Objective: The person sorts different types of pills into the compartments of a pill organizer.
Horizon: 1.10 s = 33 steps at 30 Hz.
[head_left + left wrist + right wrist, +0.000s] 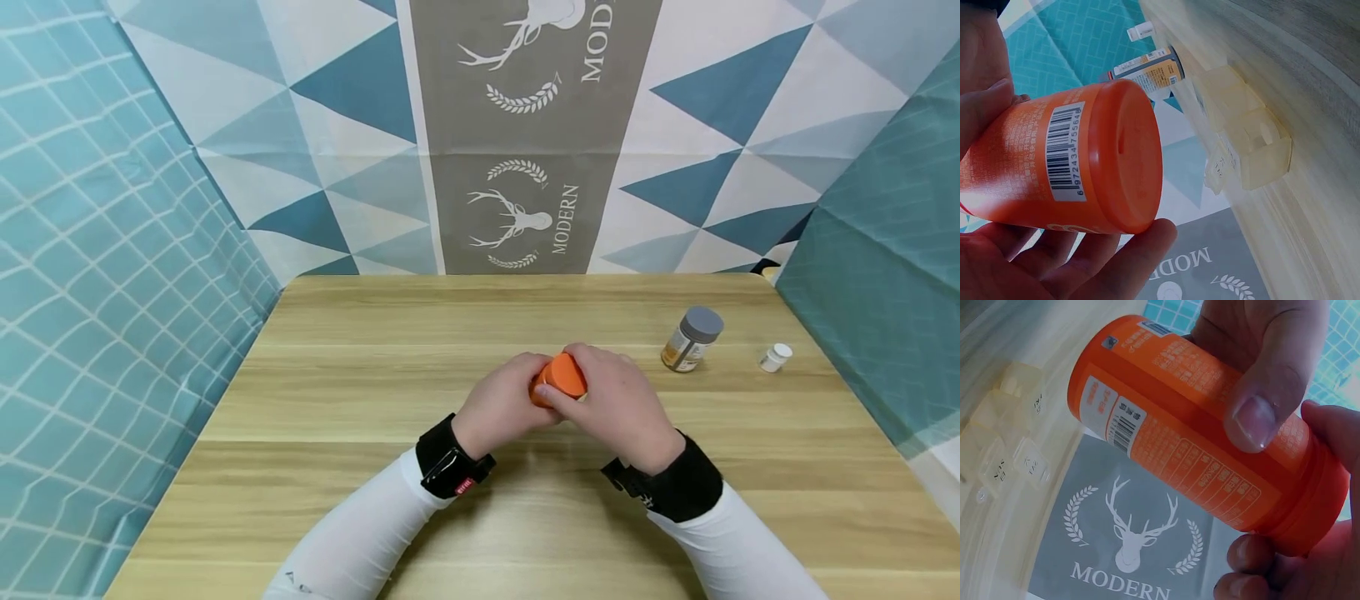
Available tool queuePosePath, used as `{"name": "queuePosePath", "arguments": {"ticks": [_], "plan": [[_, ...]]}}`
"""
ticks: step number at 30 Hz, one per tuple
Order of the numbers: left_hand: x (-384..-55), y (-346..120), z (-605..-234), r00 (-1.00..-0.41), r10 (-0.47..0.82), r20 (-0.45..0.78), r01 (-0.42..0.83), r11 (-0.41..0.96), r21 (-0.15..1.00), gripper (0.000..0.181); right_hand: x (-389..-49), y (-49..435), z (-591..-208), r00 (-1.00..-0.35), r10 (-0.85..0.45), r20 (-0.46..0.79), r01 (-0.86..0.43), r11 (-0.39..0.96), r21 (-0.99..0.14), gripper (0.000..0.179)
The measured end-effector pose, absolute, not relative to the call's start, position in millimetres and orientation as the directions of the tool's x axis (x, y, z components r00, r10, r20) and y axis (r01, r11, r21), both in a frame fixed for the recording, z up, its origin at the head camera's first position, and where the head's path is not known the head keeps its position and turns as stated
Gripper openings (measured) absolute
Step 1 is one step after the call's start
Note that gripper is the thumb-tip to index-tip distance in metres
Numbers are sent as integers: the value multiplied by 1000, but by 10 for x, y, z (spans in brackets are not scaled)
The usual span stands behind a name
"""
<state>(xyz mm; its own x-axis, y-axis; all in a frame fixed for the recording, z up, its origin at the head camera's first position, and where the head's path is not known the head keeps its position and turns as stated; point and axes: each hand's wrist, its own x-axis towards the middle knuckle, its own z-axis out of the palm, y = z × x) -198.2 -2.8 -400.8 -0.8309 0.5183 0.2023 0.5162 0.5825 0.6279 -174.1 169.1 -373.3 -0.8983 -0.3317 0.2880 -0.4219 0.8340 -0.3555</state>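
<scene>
Both hands hold an orange bottle (1054,156) above the table, its barcoded base tilted down. My left hand (510,400) wraps its fingers and thumb round the bottle's body. My right hand (622,400) grips the orange cap (564,377) at the other end. The cap sits on the bottle. Below the bottle, a translucent yellowish pill organizer (1260,150) shows in the wrist views, and at least one lid (1032,459) stands raised. Its contents are hard to make out. In the head view the hands and bottle hide the organizer.
To the right on the wooden table (337,367) stand a grey-lidded supplement jar (692,339) and a small white bottle (776,357). A patterned cloth (360,108) hangs behind the table's far edge. Teal cloths flank both sides.
</scene>
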Motion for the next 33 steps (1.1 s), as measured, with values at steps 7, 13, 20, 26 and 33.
{"name": "queuePosePath", "arguments": {"ticks": [7, 13, 20, 26, 33], "plan": [[-1987, -28, -4005, -818, 538, 205, 549, 620, 561, 44, -1705, 1824, -3704, -837, -460, 296, -540, 780, -316, 53], [-2017, -50, -3996, -792, 584, 179, 570, 601, 560, 47, -1692, 1929, -3668, -760, -579, 294, -649, 690, -319, 46], [-2035, -57, -4018, -783, 596, 178, 583, 605, 543, 46, -1701, 1946, -3689, -780, -569, 260, -625, 692, -360, 63], [-2030, -65, -4018, -792, 585, 171, 571, 614, 544, 40, -1707, 1803, -3709, -920, -340, 195, -392, 824, -409, 64], [-2026, -91, -4013, -803, 572, 166, 558, 624, 547, 40, -1704, 1743, -3680, -890, -391, 234, -452, 827, -335, 38]]}}
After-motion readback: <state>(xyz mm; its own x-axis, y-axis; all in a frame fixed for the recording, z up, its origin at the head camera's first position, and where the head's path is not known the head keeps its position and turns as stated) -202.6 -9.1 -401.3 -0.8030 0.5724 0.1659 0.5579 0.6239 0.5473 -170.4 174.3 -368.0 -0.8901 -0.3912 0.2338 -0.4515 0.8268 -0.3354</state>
